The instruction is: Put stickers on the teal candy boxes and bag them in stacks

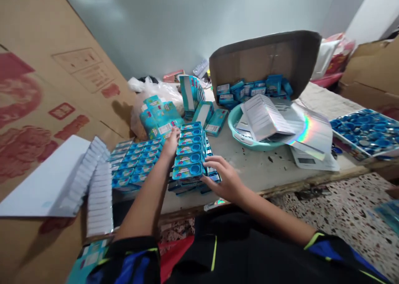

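A smooth grey-green wall (174, 30) fills the background behind the tabletop (258, 176) in front of me, pale light glinting off its upper left. A whiter wall section (358, 14) stands at the far right. A tall brown carton (40, 55) printed in red flanks my left side; another carton (370, 66) stands at right. Below the tabletop's worn, dark-stained edge shows a speckled terrazzo floor (311, 221).

Before you, a row of small blue packs (189, 148) lies printed side up atop stacked lower packs (184, 186), each top one showing a round blue shape at its right.
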### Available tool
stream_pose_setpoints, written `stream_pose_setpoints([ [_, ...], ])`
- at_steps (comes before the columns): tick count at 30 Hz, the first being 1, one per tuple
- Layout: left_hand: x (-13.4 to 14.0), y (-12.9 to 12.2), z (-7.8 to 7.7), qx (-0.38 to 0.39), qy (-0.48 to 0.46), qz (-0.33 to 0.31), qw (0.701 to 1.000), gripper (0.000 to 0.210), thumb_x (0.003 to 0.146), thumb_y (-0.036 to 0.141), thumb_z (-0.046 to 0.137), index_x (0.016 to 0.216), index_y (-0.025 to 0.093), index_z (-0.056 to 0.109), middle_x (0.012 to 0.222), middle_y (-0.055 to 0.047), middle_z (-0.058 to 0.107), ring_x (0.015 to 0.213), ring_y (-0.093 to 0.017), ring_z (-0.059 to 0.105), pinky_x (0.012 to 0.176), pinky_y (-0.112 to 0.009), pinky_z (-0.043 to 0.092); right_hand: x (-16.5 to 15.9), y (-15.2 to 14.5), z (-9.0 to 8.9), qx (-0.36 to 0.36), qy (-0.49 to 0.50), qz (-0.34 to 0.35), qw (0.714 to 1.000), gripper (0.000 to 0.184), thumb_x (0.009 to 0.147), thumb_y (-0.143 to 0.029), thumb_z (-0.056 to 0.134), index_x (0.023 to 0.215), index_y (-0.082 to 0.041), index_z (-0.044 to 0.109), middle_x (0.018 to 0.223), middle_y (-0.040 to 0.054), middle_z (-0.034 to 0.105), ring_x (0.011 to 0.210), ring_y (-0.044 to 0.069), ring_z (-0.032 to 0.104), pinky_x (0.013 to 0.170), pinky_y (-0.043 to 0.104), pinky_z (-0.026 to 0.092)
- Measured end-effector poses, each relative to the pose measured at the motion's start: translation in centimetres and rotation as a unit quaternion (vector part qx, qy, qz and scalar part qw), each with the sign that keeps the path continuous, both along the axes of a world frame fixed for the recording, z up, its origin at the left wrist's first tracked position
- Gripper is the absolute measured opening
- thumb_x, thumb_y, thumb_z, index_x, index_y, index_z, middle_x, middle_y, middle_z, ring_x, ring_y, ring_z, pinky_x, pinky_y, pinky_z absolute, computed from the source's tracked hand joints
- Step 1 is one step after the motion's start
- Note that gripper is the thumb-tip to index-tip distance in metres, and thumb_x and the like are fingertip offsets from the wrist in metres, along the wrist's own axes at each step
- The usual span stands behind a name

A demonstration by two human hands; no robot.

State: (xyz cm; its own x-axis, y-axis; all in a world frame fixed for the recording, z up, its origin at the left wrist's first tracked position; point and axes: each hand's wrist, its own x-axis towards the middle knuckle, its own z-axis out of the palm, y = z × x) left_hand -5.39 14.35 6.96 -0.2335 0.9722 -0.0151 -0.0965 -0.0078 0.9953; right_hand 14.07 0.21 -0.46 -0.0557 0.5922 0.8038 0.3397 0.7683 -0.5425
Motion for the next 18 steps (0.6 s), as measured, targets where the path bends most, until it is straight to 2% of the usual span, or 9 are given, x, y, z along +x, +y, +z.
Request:
stream_pose_setpoints([
  [2, -1.1, -2.8, 1.0, 0.020, -0.001, 0.064, 0.998, 0.032, 0.086, 0.052, 0.067, 0.094, 0.022, 0.062, 0.102, -0.007, 0.071, 0.115, -0.024, 0.067, 0.108, -0.040, 0.051, 3.0, 0.6, 0.6, 0.027, -0.013, -0.049, 0.998, 0.036, 0.092, -0.023, 0.068, 0.126, -0.031, 0.059, 0.122, 0.0095, 0.071, 0.117, 0.026, 0.070, 0.101, 0.044, 0.061],
  [4, -1.8, -6.7, 1.4, 0.159, -0.015, 0.156, 0.975, 0.032, 0.081, 0.050, 0.065, 0.097, 0.023, 0.061, 0.102, -0.004, 0.070, 0.105, -0.022, 0.069, 0.101, -0.041, 0.054, 7.0, 1.5, 0.9, 0.041, -0.019, -0.174, 0.984, 0.032, 0.093, -0.024, 0.066, 0.124, -0.029, 0.061, 0.123, 0.0098, 0.070, 0.123, 0.028, 0.067, 0.109, 0.049, 0.054],
  [5, -1.9, -8.9, 1.1, 0.244, 0.001, 0.226, 0.943, 0.027, 0.078, 0.045, 0.063, 0.096, 0.025, 0.060, 0.094, -0.001, 0.068, 0.099, -0.022, 0.069, 0.097, -0.041, 0.055, 9.1, 2.1, 0.9, 0.025, -0.028, -0.256, 0.966, 0.032, 0.094, -0.028, 0.065, 0.126, -0.027, 0.061, 0.125, 0.0119, 0.068, 0.125, 0.029, 0.065, 0.112, 0.052, 0.050],
  [7, -1.7, -13.0, -0.7, 0.385, 0.075, 0.420, 0.818, 0.019, 0.075, 0.044, 0.060, 0.083, 0.028, 0.052, 0.068, 0.005, 0.055, 0.072, -0.021, 0.064, 0.082, -0.043, 0.056, 13.0, 3.6, 0.8, -0.088, -0.084, -0.414, 0.902, 0.052, 0.093, -0.044, 0.065, 0.139, -0.022, 0.053, 0.146, 0.0197, 0.056, 0.144, 0.035, 0.049, 0.118, 0.059, 0.040],
  [8, -1.5, -14.8, -2.0, 0.412, 0.122, 0.450, 0.783, 0.022, 0.077, 0.047, 0.059, 0.076, 0.028, 0.049, 0.061, 0.005, 0.051, 0.061, -0.021, 0.058, 0.075, -0.044, 0.055, 14.6, 4.3, 0.7, -0.153, -0.105, -0.467, 0.865, 0.069, 0.089, -0.053, 0.068, 0.146, -0.020, 0.048, 0.157, 0.0230, 0.046, 0.150, 0.039, 0.039, 0.120, 0.063, 0.034],
  [10, -1.1, -17.6, -4.9, 0.365, 0.176, 0.354, 0.843, 0.017, 0.082, 0.042, 0.061, 0.077, 0.027, 0.054, 0.064, 0.003, 0.059, 0.057, -0.021, 0.058, 0.065, -0.042, 0.052, 17.0, 5.7, 0.5, -0.252, -0.133, -0.495, 0.821, 0.089, 0.083, -0.060, 0.072, 0.154, -0.016, 0.041, 0.163, 0.0275, 0.037, 0.152, 0.045, 0.033, 0.119, 0.066, 0.028],
  [12, -0.7, -19.5, -7.6, 0.327, 0.213, 0.222, 0.894, 0.008, 0.085, 0.031, 0.065, 0.088, 0.025, 0.062, 0.072, 0.002, 0.067, 0.060, -0.021, 0.064, 0.063, -0.040, 0.054, 18.1, 6.8, 0.1, -0.315, -0.158, -0.477, 0.805, 0.088, 0.080, -0.059, 0.072, 0.151, -0.014, 0.046, 0.153, 0.0282, 0.050, 0.143, 0.046, 0.044, 0.116, 0.068, 0.028],
  [15, 0.0, -21.0, -10.0, 0.348, 0.219, 0.137, 0.901, 0.018, 0.087, 0.018, 0.066, 0.103, 0.024, 0.063, 0.077, 0.001, 0.071, 0.068, -0.019, 0.070, 0.068, -0.037, 0.059, 18.1, 7.3, -0.3, -0.340, -0.174, -0.462, 0.800, 0.060, 0.083, -0.046, 0.065, 0.134, -0.015, 0.063, 0.128, 0.0219, 0.069, 0.124, 0.041, 0.059, 0.113, 0.067, 0.029],
  [18, 1.4, -21.6, -10.7, 0.384, 0.196, 0.096, 0.897, 0.019, 0.092, 0.014, 0.061, 0.107, 0.025, 0.062, 0.076, 0.001, 0.069, 0.069, -0.017, 0.069, 0.070, -0.036, 0.062, 17.9, 7.0, 0.0, -0.325, -0.143, -0.465, 0.811, 0.040, 0.086, -0.032, 0.055, 0.120, -0.019, 0.071, 0.114, 0.0166, 0.075, 0.110, 0.035, 0.065, 0.109, 0.061, 0.034],
])
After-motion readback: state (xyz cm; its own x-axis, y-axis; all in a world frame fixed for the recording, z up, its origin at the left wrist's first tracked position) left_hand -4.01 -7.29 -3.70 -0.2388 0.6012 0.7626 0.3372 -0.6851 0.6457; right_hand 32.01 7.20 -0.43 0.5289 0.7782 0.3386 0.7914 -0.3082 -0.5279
